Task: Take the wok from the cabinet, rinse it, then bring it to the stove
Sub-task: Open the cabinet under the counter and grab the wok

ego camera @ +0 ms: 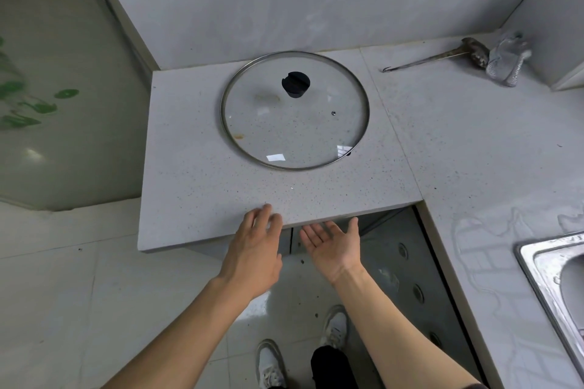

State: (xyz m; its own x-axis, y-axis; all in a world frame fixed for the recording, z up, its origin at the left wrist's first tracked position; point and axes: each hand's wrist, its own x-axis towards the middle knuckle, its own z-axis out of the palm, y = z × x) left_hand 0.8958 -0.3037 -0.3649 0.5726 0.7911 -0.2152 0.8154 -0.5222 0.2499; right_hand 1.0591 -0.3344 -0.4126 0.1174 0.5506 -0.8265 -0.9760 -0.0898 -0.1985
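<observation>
Speckled pale stone fills the middle of the view, the countertop jutting out over the floor, and at its front edge the left hand comes in palm down, fingers loosely spread and holding nothing, the fingertips right at the lip of the slab. Just beside it the right hand is turned palm up, fingers straight and wide, also holding nothing, reaching under the overhang toward the cabinet below, whose grey door stands swung out to the right. The wok itself is nowhere to be seen; my read is that it sits inside that dark opening under the counter, hidden by the slab. So the step in hand looks like the very first one, getting the wok out, and to do it well the person will probably want to bend lower so the inside comes into sight, find the handle with the right hand and steady the rim with the left, then draw it out level so it clears the slab's underside and the open door. Up on the counter rests a glass lid with a black knob, lying flat and well clear of both hands. Further right a metal ladle lies beside a crumpled silvery cloth, and at the far right edge the steel sink waits for the rinse, water marks on the counter near it.
</observation>
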